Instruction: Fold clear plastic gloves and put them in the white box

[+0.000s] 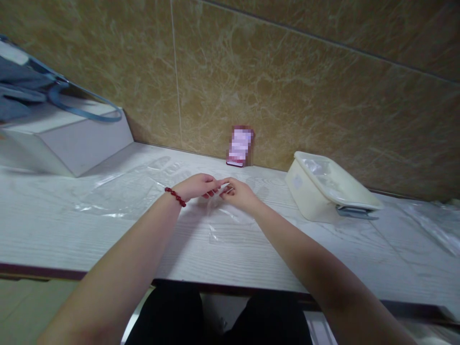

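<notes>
My left hand [199, 186] and right hand [239, 194] seemingly pinched clear plastic film [230, 230], unfinished; right of them, the cream bin [311, 201] already held plastic.

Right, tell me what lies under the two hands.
Clear plastic on the white table shows around and below the left hand and right hand. Whatever the hands themselves cover cannot be seen.

Behind the pale, wood-grained worktop [108, 244] I see a brown marbled wall [287, 86] with thin joint lines [176, 72]. Below the worktop's dark front edge [43, 272], at left, lies pale floor [28, 299].
</notes>
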`<action>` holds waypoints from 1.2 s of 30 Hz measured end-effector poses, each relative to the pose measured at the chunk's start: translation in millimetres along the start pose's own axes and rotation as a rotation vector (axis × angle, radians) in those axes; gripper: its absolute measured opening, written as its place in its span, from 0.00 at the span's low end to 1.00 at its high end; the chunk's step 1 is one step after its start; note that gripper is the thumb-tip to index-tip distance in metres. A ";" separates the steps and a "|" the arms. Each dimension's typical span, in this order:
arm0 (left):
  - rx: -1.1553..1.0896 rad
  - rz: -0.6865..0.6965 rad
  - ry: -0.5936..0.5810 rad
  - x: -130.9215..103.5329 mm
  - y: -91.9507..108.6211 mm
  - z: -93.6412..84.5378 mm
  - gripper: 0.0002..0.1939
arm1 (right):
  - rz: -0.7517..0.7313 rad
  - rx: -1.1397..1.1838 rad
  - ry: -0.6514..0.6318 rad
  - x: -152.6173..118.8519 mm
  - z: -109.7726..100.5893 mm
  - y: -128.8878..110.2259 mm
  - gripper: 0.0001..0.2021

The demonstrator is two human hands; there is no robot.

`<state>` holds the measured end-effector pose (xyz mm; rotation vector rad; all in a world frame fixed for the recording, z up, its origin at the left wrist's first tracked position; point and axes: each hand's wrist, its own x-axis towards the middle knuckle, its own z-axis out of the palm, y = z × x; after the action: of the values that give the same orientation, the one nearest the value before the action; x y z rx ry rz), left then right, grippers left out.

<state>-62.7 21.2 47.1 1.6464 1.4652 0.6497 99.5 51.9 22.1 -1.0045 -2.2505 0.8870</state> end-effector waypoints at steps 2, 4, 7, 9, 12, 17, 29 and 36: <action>0.017 -0.012 0.032 1.4 -4.5 -4.4 0.23 | -0.033 -0.022 -0.001 -5.7 -2.2 4.2 0.10; 0.124 -0.021 0.062 3.5 -10.9 -8.8 0.21 | -0.056 -0.055 -0.017 -11.7 -4.2 8.9 0.07; 0.342 0.042 0.062 8.0 -21.9 -13.0 0.18 | -0.096 -0.104 -0.016 -17.3 -5.5 16.5 0.07; 0.443 0.089 0.036 11.4 -28.8 -13.6 0.18 | -0.116 -0.105 0.010 -18.1 -5.7 21.6 0.08; 0.528 0.127 -0.010 14.6 -34.8 -12.7 0.21 | -0.121 -0.112 0.048 -17.1 -6.2 28.6 0.09; 0.599 0.144 -0.086 10.5 -28.8 -11.0 0.25 | -0.160 -0.156 0.027 -17.9 -9.8 35.2 0.11; 0.788 0.084 -0.137 -1.4 -12.3 5.0 0.28 | -0.143 -0.211 0.007 -19.6 -12.4 37.1 0.12; 0.869 0.042 -0.138 -1.3 -11.6 8.1 0.29 | -0.065 -0.165 0.025 -21.5 -9.8 35.6 0.11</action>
<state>-62.8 17.9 33.3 2.3044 1.7269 -0.1347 134.7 56.7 -1.6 -1.0011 -2.3512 0.6666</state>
